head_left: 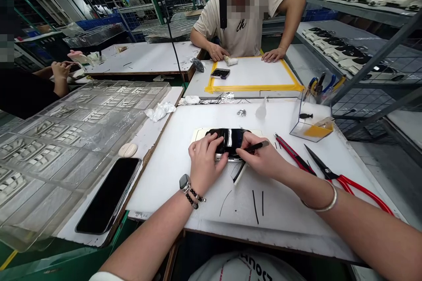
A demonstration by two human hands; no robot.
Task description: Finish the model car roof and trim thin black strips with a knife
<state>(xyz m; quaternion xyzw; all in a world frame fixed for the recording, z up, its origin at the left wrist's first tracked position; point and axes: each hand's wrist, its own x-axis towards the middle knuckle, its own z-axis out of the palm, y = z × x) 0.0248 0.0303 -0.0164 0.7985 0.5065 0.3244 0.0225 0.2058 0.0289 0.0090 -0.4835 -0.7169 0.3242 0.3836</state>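
Note:
A glossy black model car (232,137) lies on a pale sheet on the white work board (198,193). My left hand (205,153) is closed around its left end, thumb at the near side and fingers over the top. Pinched in my right hand (260,156) is a slim black tool that looks like tweezers (259,145), its back end pointing right; those fingers also touch the car's right end, and the tool's tip is hidden. Just below the car lies a small white piece with a black edge (239,173). Thin black strips (255,206) are scattered nearer to me.
Red-handled scissors (343,180) and a red craft knife (293,153) lie right of my hand. A clear tool holder (311,118) stands behind them. On the left are a phone (108,195) and a compartment tray of white parts (66,136). A co-worker (245,17) leans over the yellow-taped board opposite.

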